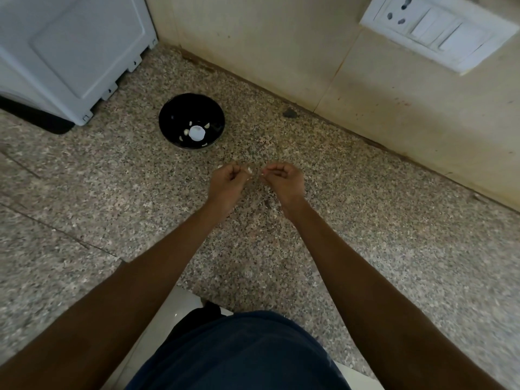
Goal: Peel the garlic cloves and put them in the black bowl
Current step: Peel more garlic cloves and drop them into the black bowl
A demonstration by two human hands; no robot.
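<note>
Item one, black bowl [191, 121]: I see it standing upright on the speckled granite counter [365, 235], toward the back left, near the corner of a white appliance [70, 52]. Inside it lie a white garlic head [196, 132] and several small pale cloves or pieces scattered around it on the bowl's floor; I cannot tell peeled from unpeeled at this size.

Item two, left hand [226, 181]: I see it over the counter in front of the bowl, fingers curled in a narrow grip, with a small pale garlic clove [249, 170] pinched at the fingertips.

Item three, right hand [284, 180]: just beside the left one, fingers also curled tight, pinching a tiny pale bit at the tips. It is too small for me to tell whether it is skin or clove. The two hands are close together but do not touch.

Item four, surroundings: a cream tiled wall [281, 52] runs behind the counter, carrying a white switch and socket plate [433, 32] at the upper right. A dark blue garment [239, 356] on the person fills the lower middle, with both bare forearms reaching forward from the bottom corners.
</note>
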